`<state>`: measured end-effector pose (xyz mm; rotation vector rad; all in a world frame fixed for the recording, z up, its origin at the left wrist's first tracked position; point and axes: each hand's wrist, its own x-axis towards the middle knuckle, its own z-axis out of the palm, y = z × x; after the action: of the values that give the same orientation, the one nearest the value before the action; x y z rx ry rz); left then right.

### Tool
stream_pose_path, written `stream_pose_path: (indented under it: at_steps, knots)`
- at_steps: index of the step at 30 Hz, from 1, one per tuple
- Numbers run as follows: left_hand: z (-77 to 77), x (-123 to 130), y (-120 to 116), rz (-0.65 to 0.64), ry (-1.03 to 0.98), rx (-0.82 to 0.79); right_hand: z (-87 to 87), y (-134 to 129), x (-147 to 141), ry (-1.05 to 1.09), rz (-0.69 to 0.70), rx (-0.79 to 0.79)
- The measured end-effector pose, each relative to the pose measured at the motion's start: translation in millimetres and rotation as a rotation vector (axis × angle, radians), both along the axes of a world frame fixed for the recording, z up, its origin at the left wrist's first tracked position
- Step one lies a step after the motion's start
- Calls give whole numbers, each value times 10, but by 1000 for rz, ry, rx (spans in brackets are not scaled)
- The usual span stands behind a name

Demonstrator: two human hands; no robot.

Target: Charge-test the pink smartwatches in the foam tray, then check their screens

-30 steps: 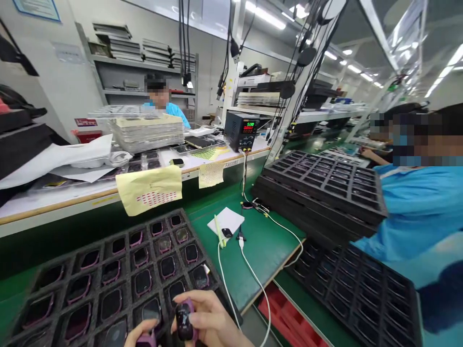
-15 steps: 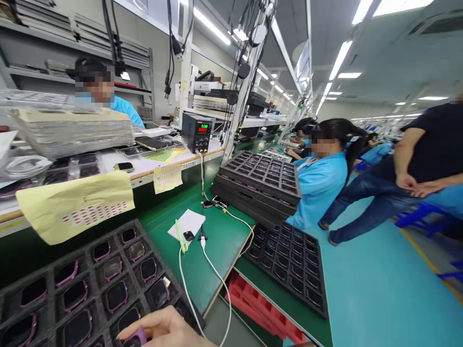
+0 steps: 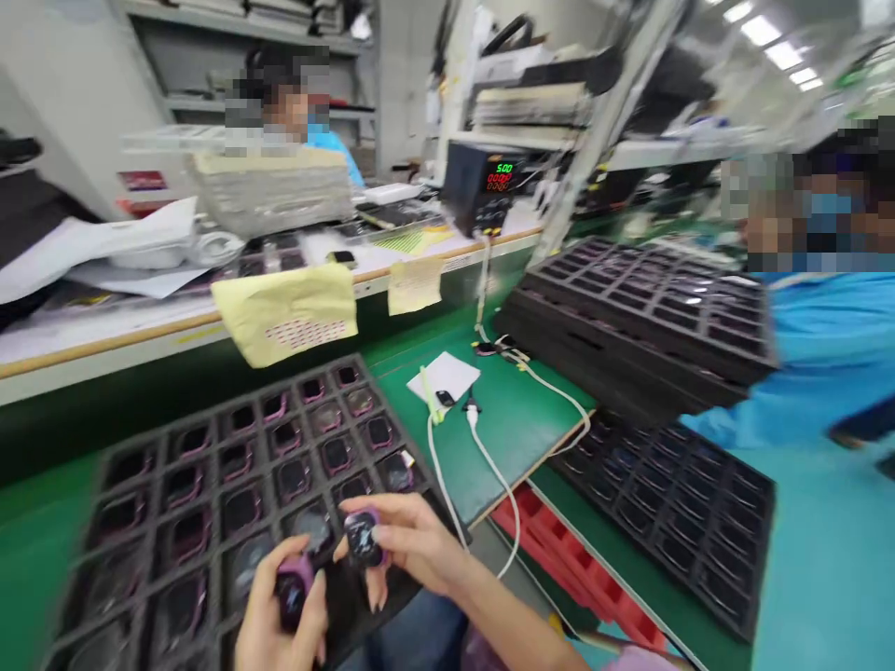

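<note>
My left hand point(image 3: 269, 615) is closed around a purple-framed smartwatch point(image 3: 290, 596), its dark face turned up. Just to the right, my right hand point(image 3: 419, 539) grips a second purple smartwatch point(image 3: 362, 538) by its edges. White marks show on that watch's screen, and the thumb rests at its rim. Both watches are above the near right part of a black foam tray point(image 3: 400, 424). Purple-framed watches sit in many of the tray's compartments, some under clear film. My forearm and hands hide a few near compartments.
White cables point(image 3: 500, 475) run over the green bench beside a white paper point(image 3: 454, 373) with a small dark watch. Stacked black trays point(image 3: 594, 345) stand to the right, another tray point(image 3: 664, 503) lower. A power supply point(image 3: 482, 186) sits on the shelf. Co-workers in blue sit nearby.
The view has swung left and down. My right hand has lifted a purple watch out of the tray area and now holds it face up. My left hand has come into view with another watch.
</note>
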<state>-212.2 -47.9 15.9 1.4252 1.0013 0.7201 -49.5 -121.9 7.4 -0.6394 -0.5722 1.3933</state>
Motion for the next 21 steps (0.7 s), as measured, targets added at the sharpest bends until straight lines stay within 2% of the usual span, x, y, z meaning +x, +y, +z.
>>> stream_pose_path:
  at_steps: [3, 7, 10, 21]
  knots:
    - [117, 35, -15, 15, -127, -121, 108, 20, 39, -68, 71, -4]
    - [208, 10, 61, -126, -301, -298, 138, 46, 66, -171, 35, -9]
    - [198, -26, 106, -150, -399, -396, 105, 42, 67, -249, -3, -1]
    - [163, -24, 99, -187, -404, -421, 115, -2, 50, -373, -89, -81]
